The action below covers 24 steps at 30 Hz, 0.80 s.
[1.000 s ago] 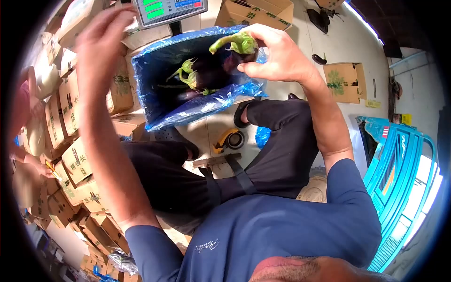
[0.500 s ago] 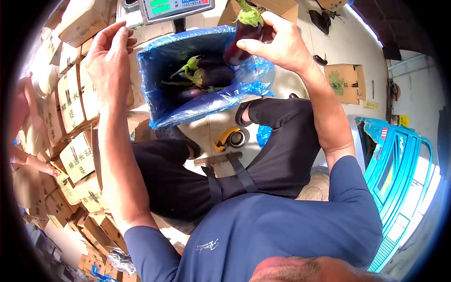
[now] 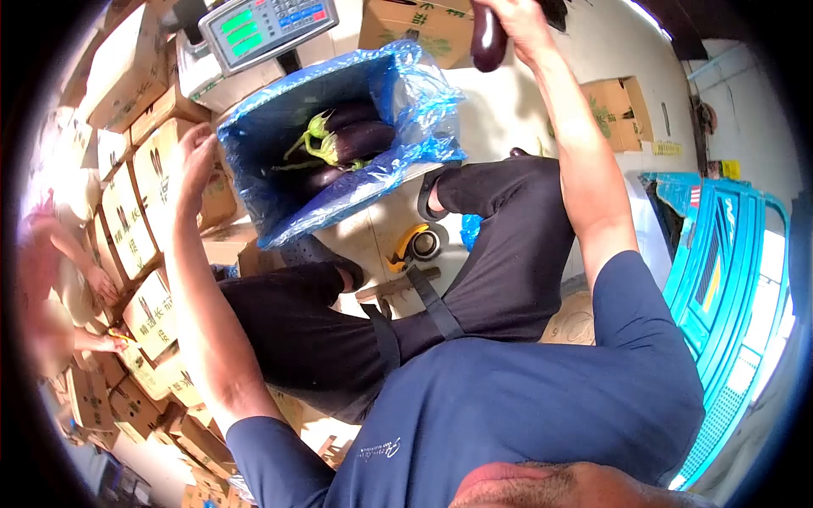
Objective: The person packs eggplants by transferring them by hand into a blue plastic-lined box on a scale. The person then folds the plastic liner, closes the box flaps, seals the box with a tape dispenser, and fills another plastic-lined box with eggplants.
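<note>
My right hand, at the top edge of the view, grips a dark purple eggplant that hangs down from the fingers. Part of that hand and the eggplant's upper end are cut off by the frame. My left hand is held just left of the lined box, fingers curled in, with nothing visible in them. Between my hands stands a box lined with a blue plastic bag. Several eggplants with green stems lie inside it.
A digital scale display stands behind the lined box. Cardboard boxes are stacked at left, where another person's hand holds something yellow. A yellow tape dispenser lies between my feet. At right are an open carton and a turquoise vehicle panel.
My right hand has carried the eggplant up and right, away from above the lined box. My left hand has lowered and its fingers have curled in. The whole view has shifted.
</note>
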Tool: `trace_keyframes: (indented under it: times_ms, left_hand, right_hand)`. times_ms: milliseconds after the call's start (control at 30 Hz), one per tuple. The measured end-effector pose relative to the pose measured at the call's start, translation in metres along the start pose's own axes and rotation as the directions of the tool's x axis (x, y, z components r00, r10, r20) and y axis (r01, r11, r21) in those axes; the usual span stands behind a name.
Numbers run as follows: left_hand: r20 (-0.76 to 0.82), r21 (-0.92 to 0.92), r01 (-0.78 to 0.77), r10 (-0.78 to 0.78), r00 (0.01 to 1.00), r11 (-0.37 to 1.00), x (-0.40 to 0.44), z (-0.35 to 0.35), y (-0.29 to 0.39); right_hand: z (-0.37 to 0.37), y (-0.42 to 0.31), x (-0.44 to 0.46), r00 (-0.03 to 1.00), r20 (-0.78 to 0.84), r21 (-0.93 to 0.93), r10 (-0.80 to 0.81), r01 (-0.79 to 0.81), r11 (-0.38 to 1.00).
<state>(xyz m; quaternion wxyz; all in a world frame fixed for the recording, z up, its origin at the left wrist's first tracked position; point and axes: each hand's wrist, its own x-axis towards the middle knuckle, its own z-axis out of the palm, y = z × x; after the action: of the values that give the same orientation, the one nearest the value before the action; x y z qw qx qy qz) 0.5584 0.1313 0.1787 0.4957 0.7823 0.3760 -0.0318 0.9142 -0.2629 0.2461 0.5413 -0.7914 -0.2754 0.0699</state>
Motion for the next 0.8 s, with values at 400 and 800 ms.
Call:
trace_keyframes:
  times_ms: [400,800]
  left_hand:
    - [0.118,-0.082,0.127,-0.117,0.986,0.988,-0.015,0.006,0.030]
    - [0.494,0.402,0.183,-0.381,0.782,0.897,-0.044,0.025,-0.028]
  right_hand:
    - [0.021,0.085,-0.030,0.880,0.230,-0.550,0.416,-0.235,0.802]
    - [0.028,0.070,-0.018,0.934,0.142,-0.332,0.326,-0.266,0.905]
